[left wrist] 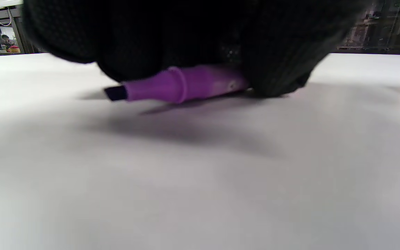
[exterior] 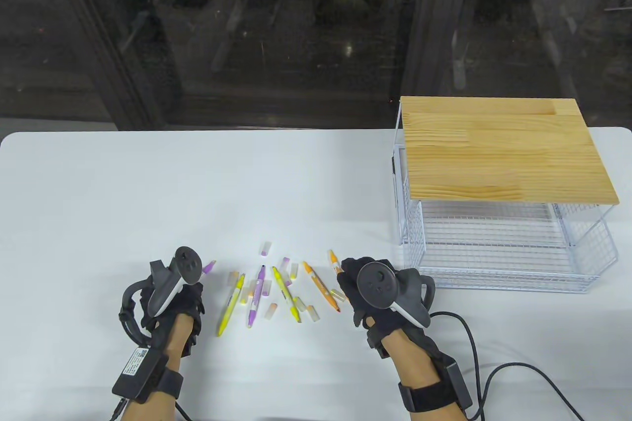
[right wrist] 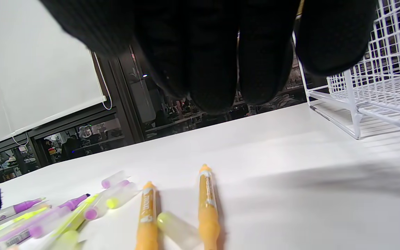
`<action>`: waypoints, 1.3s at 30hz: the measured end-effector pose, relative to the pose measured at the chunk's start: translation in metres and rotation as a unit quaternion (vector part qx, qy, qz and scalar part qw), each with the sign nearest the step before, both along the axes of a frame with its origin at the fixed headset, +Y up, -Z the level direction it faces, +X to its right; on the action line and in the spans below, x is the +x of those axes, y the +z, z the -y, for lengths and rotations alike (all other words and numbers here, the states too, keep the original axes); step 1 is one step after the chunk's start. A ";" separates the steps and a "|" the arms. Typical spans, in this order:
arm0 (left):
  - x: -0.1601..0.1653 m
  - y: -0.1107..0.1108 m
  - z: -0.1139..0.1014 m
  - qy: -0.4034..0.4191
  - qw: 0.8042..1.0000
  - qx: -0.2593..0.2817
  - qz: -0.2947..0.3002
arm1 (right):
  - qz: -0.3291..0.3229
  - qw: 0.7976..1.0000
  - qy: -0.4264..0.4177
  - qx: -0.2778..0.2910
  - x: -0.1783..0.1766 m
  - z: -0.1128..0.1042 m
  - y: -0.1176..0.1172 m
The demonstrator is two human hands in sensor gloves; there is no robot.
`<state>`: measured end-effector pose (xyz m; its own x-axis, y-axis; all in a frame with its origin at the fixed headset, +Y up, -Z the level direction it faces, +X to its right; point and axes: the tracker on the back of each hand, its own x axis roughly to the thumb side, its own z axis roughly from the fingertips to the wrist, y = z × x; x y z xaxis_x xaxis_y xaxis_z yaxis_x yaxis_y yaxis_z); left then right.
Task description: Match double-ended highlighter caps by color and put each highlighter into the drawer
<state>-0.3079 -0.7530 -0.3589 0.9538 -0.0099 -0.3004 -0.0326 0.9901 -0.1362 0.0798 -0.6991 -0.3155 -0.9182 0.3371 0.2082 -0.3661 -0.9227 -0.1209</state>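
My left hand point(exterior: 197, 279) lies low on the table, its fingers curled over a purple highlighter point(left wrist: 186, 83) with its dark tip bare; the other end point(exterior: 209, 267) pokes out past the fingers. My right hand point(exterior: 347, 277) hovers with its fingers point(right wrist: 214, 69) hanging and holding nothing, just above two uncapped orange highlighters point(right wrist: 147, 215) point(right wrist: 207, 205). Between the hands lie two yellow highlighters point(exterior: 230, 305) point(exterior: 285, 293), another purple one point(exterior: 256, 295) and several loose clear caps point(exterior: 266, 248).
A white wire drawer point(exterior: 508, 285) stands open at the right under a wooden top point(exterior: 503, 149), close to my right hand. A black cable point(exterior: 474, 337) trails from the right wrist. The white table point(exterior: 148, 194) ends at a dark glass wall behind.
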 end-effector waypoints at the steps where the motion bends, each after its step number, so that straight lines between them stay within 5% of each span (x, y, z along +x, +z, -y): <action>1: -0.001 0.000 -0.001 0.011 1.000 0.000 -0.001 | 0.000 1.000 -0.001 0.000 0.000 0.000 0.000; 12: -0.001 0.010 -0.024 0.103 0.994 0.030 0.030 | 0.001 1.000 0.000 -0.005 0.001 0.000 0.000; 24: 0.010 0.028 -0.055 0.118 0.971 0.167 0.121 | 0.001 1.000 -0.001 -0.010 0.002 0.000 -0.001; 39: 0.032 0.038 -0.058 0.130 0.960 0.146 0.201 | 0.005 1.000 -0.005 -0.009 0.004 0.001 -0.002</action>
<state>-0.2754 -0.6949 -0.3210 0.9518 0.2737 0.1385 -0.2876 0.9533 0.0926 0.0834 -0.6997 -0.3178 -0.9164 0.3504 0.1934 -0.3749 -0.9208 -0.1081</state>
